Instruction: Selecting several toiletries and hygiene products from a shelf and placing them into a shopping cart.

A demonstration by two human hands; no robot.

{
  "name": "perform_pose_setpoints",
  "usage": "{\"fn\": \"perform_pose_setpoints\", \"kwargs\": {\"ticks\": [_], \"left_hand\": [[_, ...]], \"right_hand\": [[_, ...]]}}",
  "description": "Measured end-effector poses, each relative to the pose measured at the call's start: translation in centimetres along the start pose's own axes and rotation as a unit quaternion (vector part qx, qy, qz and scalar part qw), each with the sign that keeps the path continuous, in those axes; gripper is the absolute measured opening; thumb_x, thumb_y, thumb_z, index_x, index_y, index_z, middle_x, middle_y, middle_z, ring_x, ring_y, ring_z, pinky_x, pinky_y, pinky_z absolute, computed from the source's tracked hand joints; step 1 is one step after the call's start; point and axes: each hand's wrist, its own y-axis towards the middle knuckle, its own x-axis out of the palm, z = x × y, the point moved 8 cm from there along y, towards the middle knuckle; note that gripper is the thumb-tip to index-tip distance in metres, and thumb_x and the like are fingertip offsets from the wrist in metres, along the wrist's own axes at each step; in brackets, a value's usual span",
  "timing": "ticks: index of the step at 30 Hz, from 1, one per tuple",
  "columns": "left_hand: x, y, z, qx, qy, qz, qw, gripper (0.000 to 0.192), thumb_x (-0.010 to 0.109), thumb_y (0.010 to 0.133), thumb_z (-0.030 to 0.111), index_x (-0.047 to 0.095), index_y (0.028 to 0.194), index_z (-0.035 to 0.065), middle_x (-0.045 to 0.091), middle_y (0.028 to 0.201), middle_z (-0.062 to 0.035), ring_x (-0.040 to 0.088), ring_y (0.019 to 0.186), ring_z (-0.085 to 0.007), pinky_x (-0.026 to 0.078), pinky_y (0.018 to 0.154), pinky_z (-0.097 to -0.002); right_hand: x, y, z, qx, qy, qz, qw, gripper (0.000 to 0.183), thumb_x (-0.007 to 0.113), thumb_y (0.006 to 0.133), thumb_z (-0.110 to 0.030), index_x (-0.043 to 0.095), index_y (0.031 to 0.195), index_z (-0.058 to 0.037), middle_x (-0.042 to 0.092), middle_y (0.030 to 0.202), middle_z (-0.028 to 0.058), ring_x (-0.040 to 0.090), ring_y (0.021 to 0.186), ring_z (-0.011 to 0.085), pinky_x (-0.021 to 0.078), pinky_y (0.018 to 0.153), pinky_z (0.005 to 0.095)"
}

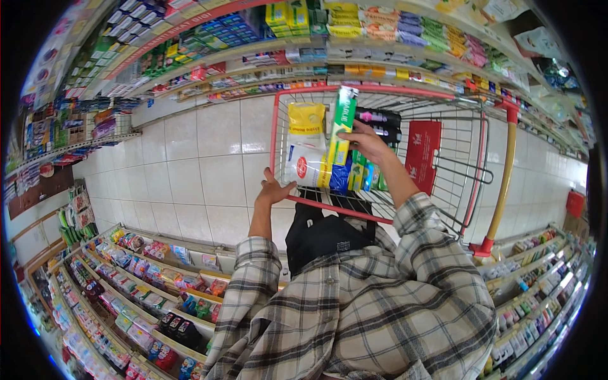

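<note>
My right hand (370, 141) grips a long green and yellow toothpaste box (343, 124) over the shopping cart. My left hand (274, 187) is at the near left corner of the cart's red rim (274, 128), fingers spread; whether it grips the rim is hard to tell. Inside the cart lie a yellow and white pouch (306, 124), a white pack with a red oval (303, 166), black packages (377, 124), a dark blue pack (340, 178) and several small boxes, partly hidden under my right hand and the toothpaste box.
The cart's yellow handle (501, 175) is at the right, beside a red panel (422, 154) on its wire frame. Stocked shelves (304, 42) run along the far side of the tiled floor (218, 178). More shelves (156, 280) stand behind me on both sides.
</note>
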Motion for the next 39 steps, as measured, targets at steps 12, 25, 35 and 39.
{"fn": "perform_pose_setpoints", "kwargs": {"ticks": [12,25,35,39], "left_hand": [[-0.4,-0.2,-0.1,-0.023,0.020,0.003,1.000,0.124,0.068,0.074,0.058,-0.014,0.141,-0.0043,0.022,0.136,-0.0452,0.034,0.129,-0.0509,0.034,0.108,-0.0438],[-0.9,-1.3,-0.5,-0.049,0.020,0.001,0.999,0.125,0.068,0.074,0.060,-0.016,0.140,-0.0048,0.022,0.139,-0.0428,0.033,0.131,-0.0484,0.031,0.110,-0.0424],[-0.4,0.7,-1.9,-0.032,0.052,0.042,0.997,0.119,0.069,0.076,0.056,-0.012,0.140,-0.0038,0.029,0.137,-0.0391,0.048,0.117,-0.0430,0.047,0.092,-0.0433],[0.3,2.2,-1.5,-0.021,0.049,0.028,0.998,0.119,0.069,0.077,0.055,-0.015,0.139,-0.0012,0.034,0.133,-0.0344,0.060,0.089,-0.0319,0.055,0.067,-0.0410]], "right_hand": [[-12.6,-4.3,13.8,0.154,-0.123,0.153,0.968,0.057,0.077,0.079,-0.014,0.040,0.121,-0.0051,0.064,0.103,0.0163,0.066,0.090,0.0239,0.0561,0.078,0.0356],[-10.4,-1.8,16.7,0.146,-0.166,0.132,0.966,0.079,0.069,0.086,-0.013,0.021,0.146,0.0022,0.053,0.124,0.0243,0.061,0.104,0.0291,0.0559,0.083,0.0364],[-8.8,-0.1,16.8,0.103,-0.421,0.162,0.887,0.057,0.056,0.088,-0.019,0.036,0.134,0.0085,0.059,0.115,0.0304,0.059,0.107,0.0416,0.0487,0.090,0.0433],[-10.5,-0.1,17.7,0.123,-0.411,0.176,0.886,0.058,0.058,0.084,-0.017,0.038,0.131,0.0099,0.060,0.113,0.0303,0.060,0.106,0.0414,0.0496,0.088,0.0424]]}}
